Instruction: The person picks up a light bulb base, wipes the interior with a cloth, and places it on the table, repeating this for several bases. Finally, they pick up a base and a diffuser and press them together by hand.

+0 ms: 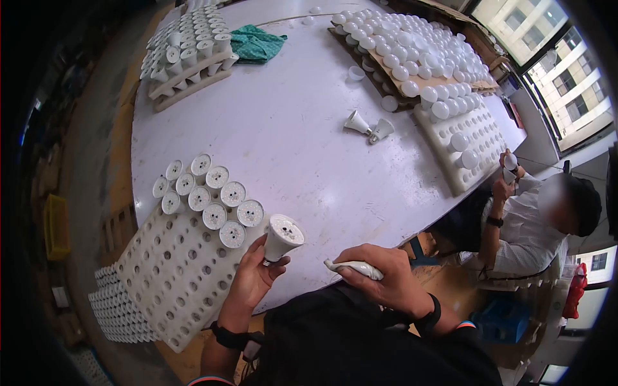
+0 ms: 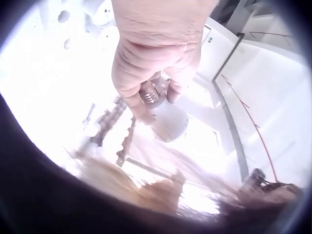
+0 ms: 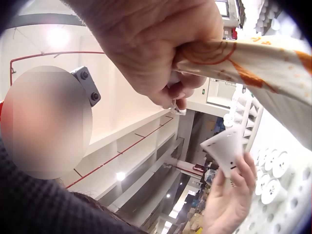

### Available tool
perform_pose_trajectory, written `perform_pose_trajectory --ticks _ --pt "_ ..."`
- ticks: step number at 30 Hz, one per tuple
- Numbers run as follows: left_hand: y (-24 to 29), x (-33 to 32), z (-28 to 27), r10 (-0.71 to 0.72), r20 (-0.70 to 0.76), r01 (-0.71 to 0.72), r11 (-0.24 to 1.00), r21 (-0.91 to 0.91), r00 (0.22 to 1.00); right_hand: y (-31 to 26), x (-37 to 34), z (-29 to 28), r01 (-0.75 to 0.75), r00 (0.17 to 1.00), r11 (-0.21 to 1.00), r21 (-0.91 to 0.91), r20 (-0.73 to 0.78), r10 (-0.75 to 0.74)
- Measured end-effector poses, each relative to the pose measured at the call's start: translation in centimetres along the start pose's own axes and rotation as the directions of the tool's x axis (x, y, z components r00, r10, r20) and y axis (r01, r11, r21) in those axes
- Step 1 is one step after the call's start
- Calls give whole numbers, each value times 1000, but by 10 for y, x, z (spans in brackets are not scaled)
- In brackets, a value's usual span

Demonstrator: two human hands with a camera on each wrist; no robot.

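My left hand [image 1: 254, 278] holds a white cone-shaped lamp housing [image 1: 284, 233] by its narrow lower end, wide face up, with small dark marks on that face. The left wrist view shows the fingers of this hand [image 2: 156, 56] round the ribbed metal end of the housing [image 2: 169, 122]. Right of it and apart from it, my right hand [image 1: 394, 278] grips a white pouch [image 1: 360, 268] with a narrow tip pointing left. Orange print covers the pouch [image 3: 265, 66] in the right wrist view, where the fist [image 3: 151, 48] closes round it.
A foam tray [image 1: 161, 257] with holes holds several housings [image 1: 215, 215] at left. Behind stand stacked housings [image 1: 196, 48] and a green cloth [image 1: 257, 44]. White domes [image 1: 418, 51], a second tray [image 1: 450, 154], two loose housings [image 1: 381, 131] and a seated person [image 1: 528, 225] are at right.
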State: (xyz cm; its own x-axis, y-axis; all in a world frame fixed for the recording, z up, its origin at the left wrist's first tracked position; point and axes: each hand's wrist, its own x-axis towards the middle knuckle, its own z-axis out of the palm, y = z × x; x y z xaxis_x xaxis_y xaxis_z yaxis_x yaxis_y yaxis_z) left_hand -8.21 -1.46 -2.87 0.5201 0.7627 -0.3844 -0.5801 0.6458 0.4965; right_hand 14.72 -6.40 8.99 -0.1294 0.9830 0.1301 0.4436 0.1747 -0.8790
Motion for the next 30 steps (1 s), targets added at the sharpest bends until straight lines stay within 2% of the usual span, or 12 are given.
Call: perform_pose_trajectory --ticks 4,9,13,16,19,21,23,25,26,28,29,30 --pt "-48 64 -39 -228 -122 241 964 108 966 15 -7 -22 -48 999 999 -2 -21 48" --pt "-90 136 -34 -350 -134 370 910 184 927 28 -20 -55 -154 988 987 -49 -42 152" --pt "-111 179 12 -192 -26 189 919 346 981 41 -23 -69 -134 988 985 -106 -87 125" --pt "-104 181 46 57 -31 -25 772 635 998 45 -21 -71 -119 984 987 -111 -143 103" --pt "-86 160 34 -9 -50 34 835 549 999 48 -14 -69 -86 986 989 -122 -150 68" --pt "-69 131 15 33 -117 33 855 518 993 48 -10 -65 -84 990 991 -101 -118 72" --pt "-57 92 -21 177 -268 -24 871 491 947 45 -4 -59 -48 996 995 -85 -76 42" --pt "-50 52 -57 245 -497 -55 929 366 833 40 2 -52 -35 999 997 -69 -41 32" --pt "-47 36 -76 256 -505 -65 929 364 824 38 5 -48 -24 999 998 -64 -27 22" --pt "-45 9 -100 398 -624 -190 908 374 673 34 7 -38 -54 999 998 -42 5 54" --pt "-47 4 -110 400 -636 -196 909 368 660 30 10 -32 -48 999 998 -39 24 49" --pt "-43 3 -110 506 -626 -229 852 471 594 26 13 -26 -41 998 998 -40 44 43"
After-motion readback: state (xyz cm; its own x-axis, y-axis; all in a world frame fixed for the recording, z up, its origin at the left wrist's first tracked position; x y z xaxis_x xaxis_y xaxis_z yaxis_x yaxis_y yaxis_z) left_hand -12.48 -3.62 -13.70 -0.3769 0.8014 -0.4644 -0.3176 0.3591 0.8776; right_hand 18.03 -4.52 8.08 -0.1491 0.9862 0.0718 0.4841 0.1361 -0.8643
